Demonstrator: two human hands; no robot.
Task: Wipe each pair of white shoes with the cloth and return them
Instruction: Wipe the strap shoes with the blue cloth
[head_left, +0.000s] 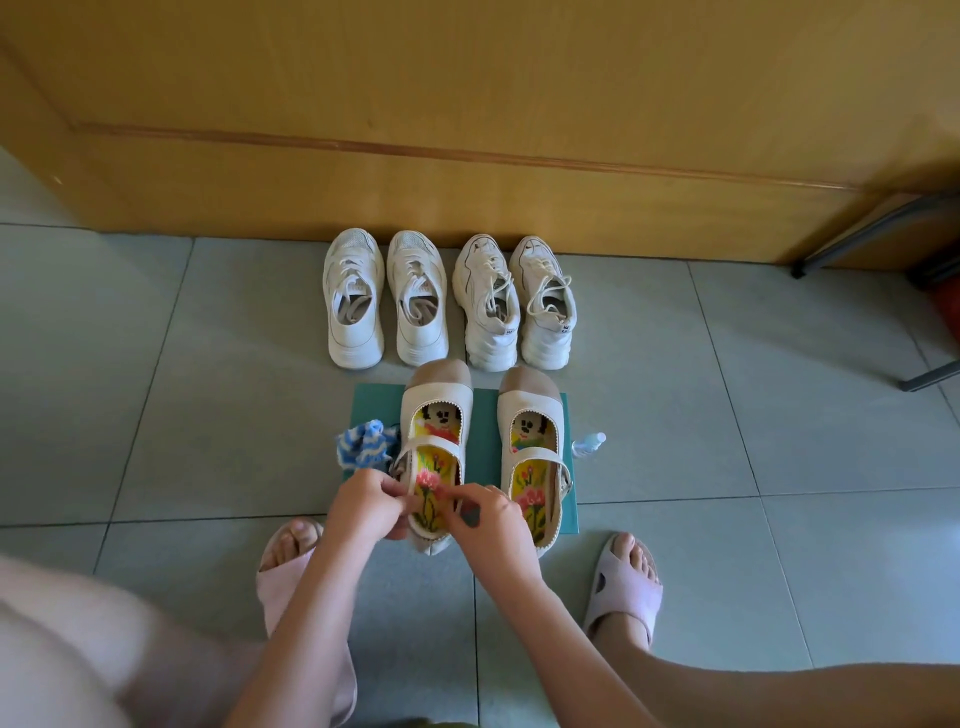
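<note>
- Left strap shoe: cream with a tan toe cap and a bright flowered insole. It sits on the left half of the mat, toe pointing far, heel past the mat's near edge, strap across the opening.
- Right strap shoe: same make, on the right half of the mat, parallel to its mate and apart from it. No hand touches it.
- Left hand: fingers curled, pinching the left rim of the left strap shoe near the heel.
- Right hand: fingers curled, pinching the right rim of the same shoe, opposite the left hand.
- Cloth: blue and white, bunched, at the mat's left edge just beside the left strap shoe. No hand holds it.
- Bottle: small and clear, lying at the mat's right edge.
- Left sneakers: white laced pair, far of the mat, toes toward the wooden panel.
- Right sneakers: white laced pair with chunky soles, just right of the left sneakers, heels near the strap shoes' toes.
- Mat: green, flat on the grey tiled floor.
- Slippers: a pink one near left and a lilac one near right, each on a bare foot, either side of the hands.
- Metal legs: dark, far right.
</note>
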